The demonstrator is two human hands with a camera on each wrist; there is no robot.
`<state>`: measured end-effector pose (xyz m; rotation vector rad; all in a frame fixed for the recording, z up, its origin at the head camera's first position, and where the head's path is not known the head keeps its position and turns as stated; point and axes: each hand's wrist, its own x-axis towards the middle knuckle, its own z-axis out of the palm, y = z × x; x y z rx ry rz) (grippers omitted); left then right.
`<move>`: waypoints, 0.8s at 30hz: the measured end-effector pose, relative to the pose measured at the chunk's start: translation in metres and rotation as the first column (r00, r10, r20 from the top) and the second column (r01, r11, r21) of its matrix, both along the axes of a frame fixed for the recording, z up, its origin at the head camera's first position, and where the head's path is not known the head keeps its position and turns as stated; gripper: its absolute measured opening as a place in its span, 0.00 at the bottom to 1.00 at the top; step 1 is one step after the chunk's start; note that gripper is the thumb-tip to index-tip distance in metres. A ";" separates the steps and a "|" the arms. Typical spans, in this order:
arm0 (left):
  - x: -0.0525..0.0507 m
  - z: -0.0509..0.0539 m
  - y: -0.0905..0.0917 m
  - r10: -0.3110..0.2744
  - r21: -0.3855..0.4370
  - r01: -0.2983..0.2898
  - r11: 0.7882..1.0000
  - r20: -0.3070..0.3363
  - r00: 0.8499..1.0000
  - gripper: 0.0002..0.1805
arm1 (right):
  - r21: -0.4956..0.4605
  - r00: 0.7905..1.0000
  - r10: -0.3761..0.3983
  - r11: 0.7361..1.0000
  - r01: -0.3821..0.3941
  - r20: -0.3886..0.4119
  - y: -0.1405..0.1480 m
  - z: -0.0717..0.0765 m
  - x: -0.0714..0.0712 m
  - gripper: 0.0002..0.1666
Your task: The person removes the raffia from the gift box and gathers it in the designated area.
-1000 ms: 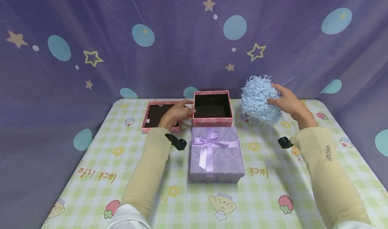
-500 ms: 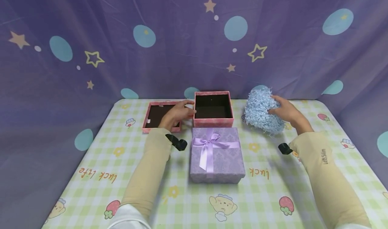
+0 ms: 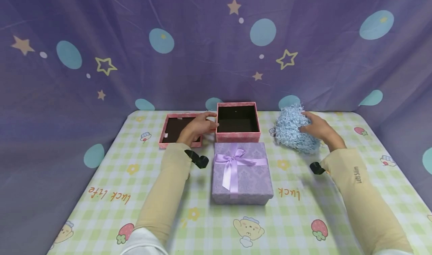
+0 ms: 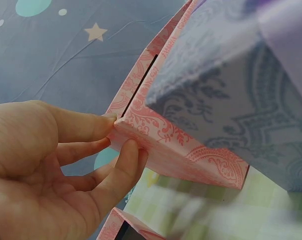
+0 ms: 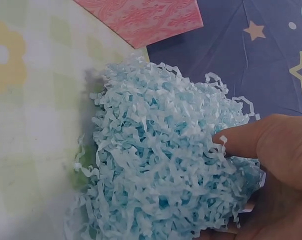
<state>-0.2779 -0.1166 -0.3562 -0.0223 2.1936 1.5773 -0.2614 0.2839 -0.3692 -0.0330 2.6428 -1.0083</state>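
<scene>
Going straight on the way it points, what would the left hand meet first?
The open pink box: its left side lies right at the fingers of the left hand. They seem to touch it, though depth is hard to judge.

Left sleeve [image 3: 165, 187]: pale beige cloth, close-fitting, plain, lightly creased toward its lower end.
Right sleeve [image 3: 366, 204]: the same pale beige, with a broad front opening and soft wrinkles farther back.
Lettering [image 3: 357, 175]: small dark print, seemingly "LetsSlim", set lengthwise on the right sleeve.
Left cuff [image 3: 143, 243]: white cloth behind the beige, with a faint curved line round it.
Right cuff [image 3: 393, 252]: white as well, only a sliver showing.
Left wrist piece [image 3: 196, 158]: black, a flat angular band with a rounded knob.
Right wrist piece [image 3: 317, 168]: black, short and blocky.
Left hand [image 3: 199, 125]: bare.
Right hand [image 3: 318, 127]: bare.
</scene>
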 end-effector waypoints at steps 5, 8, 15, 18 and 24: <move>-0.001 0.000 0.000 -0.006 -0.001 0.006 1.000 0.006 1.000 0.31 | 0.021 1.000 -0.003 1.000 0.002 0.030 0.000 -0.001 0.001 0.46; -0.001 0.000 -0.001 -0.009 -0.014 0.009 1.000 0.005 1.000 0.31 | 0.025 1.000 -0.002 1.000 0.001 0.026 0.001 -0.001 0.001 0.47; 0.001 0.001 -0.001 -0.005 -0.054 0.005 0.999 -0.001 1.000 0.30 | 0.015 0.999 0.017 1.000 -0.018 0.039 0.005 0.003 0.000 0.50; 0.001 0.001 -0.001 0.001 -0.067 -0.001 0.998 -0.004 1.000 0.29 | 0.012 0.999 0.023 1.000 -0.024 0.041 0.006 0.006 0.001 0.50; 0.001 0.001 -0.001 -0.002 -0.047 0.002 0.999 -0.003 1.000 0.29 | 0.015 1.000 0.031 0.999 -0.031 0.004 0.010 0.017 0.004 0.49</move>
